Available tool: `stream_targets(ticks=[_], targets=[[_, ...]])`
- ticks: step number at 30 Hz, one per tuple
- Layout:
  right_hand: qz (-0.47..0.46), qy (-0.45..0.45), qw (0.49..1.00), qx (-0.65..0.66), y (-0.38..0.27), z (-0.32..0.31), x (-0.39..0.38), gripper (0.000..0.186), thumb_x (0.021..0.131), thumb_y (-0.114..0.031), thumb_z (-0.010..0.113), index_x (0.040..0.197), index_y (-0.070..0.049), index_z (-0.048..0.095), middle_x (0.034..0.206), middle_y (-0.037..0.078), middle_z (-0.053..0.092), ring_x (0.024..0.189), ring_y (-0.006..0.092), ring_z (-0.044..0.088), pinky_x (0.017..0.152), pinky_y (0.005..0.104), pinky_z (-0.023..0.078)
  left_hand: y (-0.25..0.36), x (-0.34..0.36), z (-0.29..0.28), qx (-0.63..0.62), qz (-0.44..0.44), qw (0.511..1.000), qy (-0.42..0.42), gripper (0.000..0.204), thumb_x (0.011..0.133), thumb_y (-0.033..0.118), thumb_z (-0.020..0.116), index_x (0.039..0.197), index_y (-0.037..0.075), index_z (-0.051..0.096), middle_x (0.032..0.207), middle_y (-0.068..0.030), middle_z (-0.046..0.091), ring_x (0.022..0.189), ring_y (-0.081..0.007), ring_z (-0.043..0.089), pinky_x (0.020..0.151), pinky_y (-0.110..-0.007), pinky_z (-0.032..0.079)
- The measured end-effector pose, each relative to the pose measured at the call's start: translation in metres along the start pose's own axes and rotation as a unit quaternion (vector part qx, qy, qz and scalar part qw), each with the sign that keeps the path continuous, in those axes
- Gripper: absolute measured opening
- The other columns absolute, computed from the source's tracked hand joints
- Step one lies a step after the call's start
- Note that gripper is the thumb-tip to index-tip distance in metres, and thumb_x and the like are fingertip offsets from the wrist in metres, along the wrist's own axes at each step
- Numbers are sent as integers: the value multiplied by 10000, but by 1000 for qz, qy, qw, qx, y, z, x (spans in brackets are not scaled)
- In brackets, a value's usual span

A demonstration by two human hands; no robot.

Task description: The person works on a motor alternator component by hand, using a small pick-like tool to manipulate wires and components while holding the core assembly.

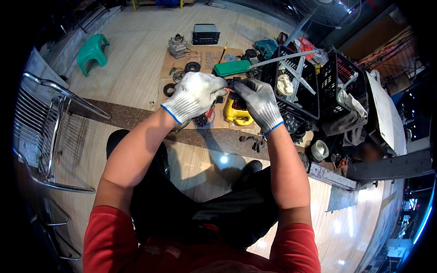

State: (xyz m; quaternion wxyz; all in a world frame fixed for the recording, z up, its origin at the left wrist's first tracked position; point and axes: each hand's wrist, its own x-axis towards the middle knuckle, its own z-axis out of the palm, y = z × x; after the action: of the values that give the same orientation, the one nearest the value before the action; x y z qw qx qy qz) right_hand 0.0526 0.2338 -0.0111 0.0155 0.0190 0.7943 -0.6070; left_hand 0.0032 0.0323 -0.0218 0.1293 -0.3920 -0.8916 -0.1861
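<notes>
My left hand (pixel 196 92), in a white knitted glove with a blue cuff, is closed with its fingertips pinched together. Gloved the same way but greyer with grime, my right hand (pixel 260 101) is closed too, its fingers nearly meeting the left ones. A thin red-and-white strand (pixel 229 89) shows between the two hands, looking like wire. Some small dark piece sits by the right fingertips; its kind is hidden. Below the hands, a yellow-handled object (pixel 237 113) and several round dark parts lie on a flattened cardboard sheet (pixel 175 66).
Beyond the hands are a green case (pixel 231 68), a metal machine part (pixel 178 46) and a black car-stereo-like unit (pixel 205 34). Black plastic crates (pixel 298 82) stand at the right, below a fan (pixel 325 9). A green stool (pixel 93 52) and metal chair (pixel 57 132) are at the left.
</notes>
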Motion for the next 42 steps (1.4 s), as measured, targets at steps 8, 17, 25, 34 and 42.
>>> stream_targets(ticks=[8,17,25,34,42], targets=[[-117,42,982,-140,4,-3,0,244,928,-189,661,1024,31,706,897,201,723,742,295,681,697,384,523,4,1,0,-66,-20,997,-31,315,895,336,651,1094,99,710,920,-107,709,916,-280,679,823,-422,533],[-156,64,970,-177,-1,4,-4,254,928,-206,660,1019,26,707,945,235,716,816,356,701,725,399,526,-11,-5,-8,-155,17,987,-42,213,903,236,628,1005,84,737,971,-125,723,903,-306,691,807,-426,550],[3,16,1000,-24,-1,0,2,282,946,-197,649,1065,54,696,884,151,727,744,172,613,740,329,501,2,0,-3,86,54,993,55,191,873,249,660,992,114,722,862,-80,705,865,-276,687,786,-429,524],[-179,64,960,-204,4,3,-1,290,933,-218,662,1004,61,696,818,105,703,722,134,602,684,309,494,-13,-6,-3,-73,53,995,-50,227,924,298,628,1007,104,709,957,-93,719,913,-316,682,795,-433,536],[14,9,1000,3,1,-3,2,261,940,-175,651,996,78,687,839,129,717,735,141,580,719,318,488,3,0,-2,127,71,987,62,186,916,295,636,934,131,721,829,-74,700,825,-281,680,753,-429,523]])
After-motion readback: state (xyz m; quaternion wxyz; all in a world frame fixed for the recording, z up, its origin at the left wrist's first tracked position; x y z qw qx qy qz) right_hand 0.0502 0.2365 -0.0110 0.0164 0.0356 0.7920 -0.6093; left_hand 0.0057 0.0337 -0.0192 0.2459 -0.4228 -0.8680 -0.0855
